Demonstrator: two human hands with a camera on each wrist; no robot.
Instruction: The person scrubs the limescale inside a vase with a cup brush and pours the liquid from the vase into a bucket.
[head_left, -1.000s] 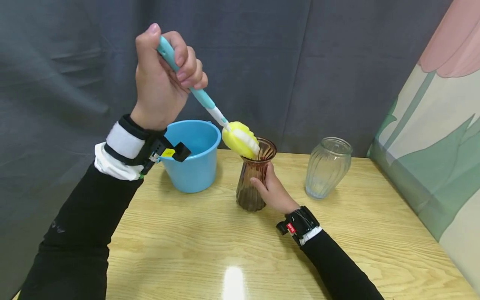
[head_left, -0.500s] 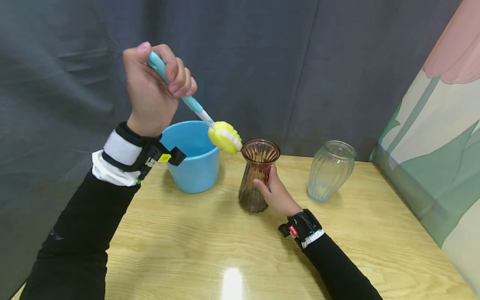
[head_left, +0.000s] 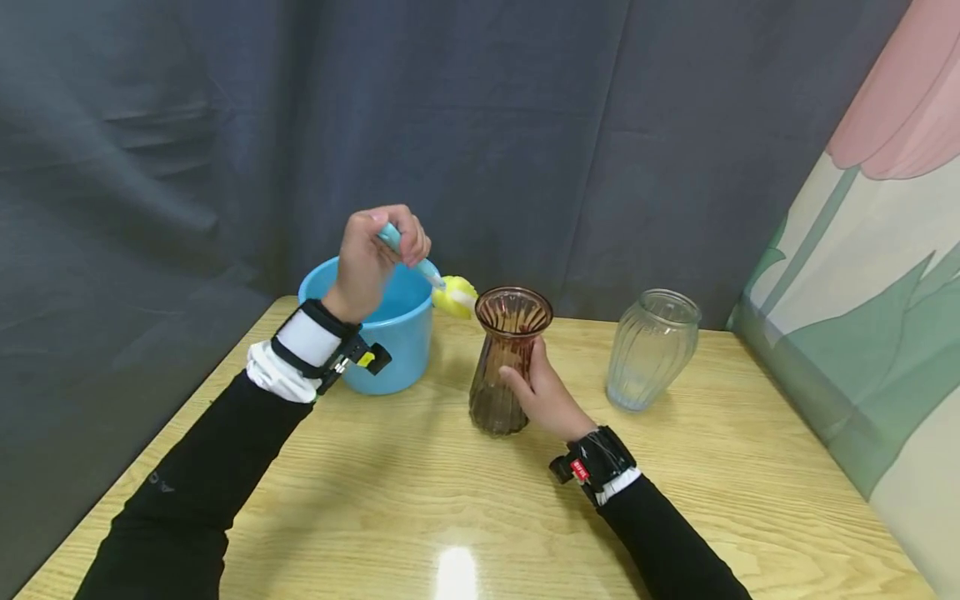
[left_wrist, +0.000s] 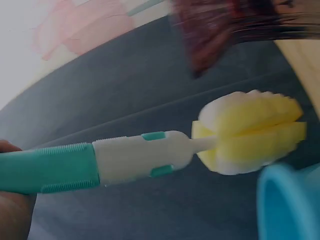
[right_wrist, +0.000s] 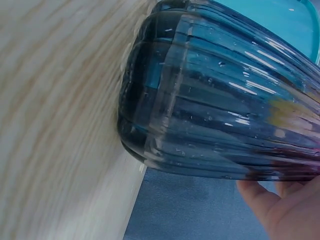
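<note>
Ribbed glass vase [right_wrist: 220, 120] upright on wooden table [right_wrist: 55, 120], fingers [right_wrist: 280, 210] seemingly against its side.

Both arms wear long black sleeves. Left wrist [head_left: 311, 350]: white cuff under a black-edged white strap, carrying a black camera unit with yellow label. Right wrist [head_left: 596, 462]: black strap, white edge, small red tag.

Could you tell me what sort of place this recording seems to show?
Probably a staged indoor recording setup, not a real kitchen: a wooden table against a dark grey curtain, a painted flower panel to one side, and no sink in view.
</note>
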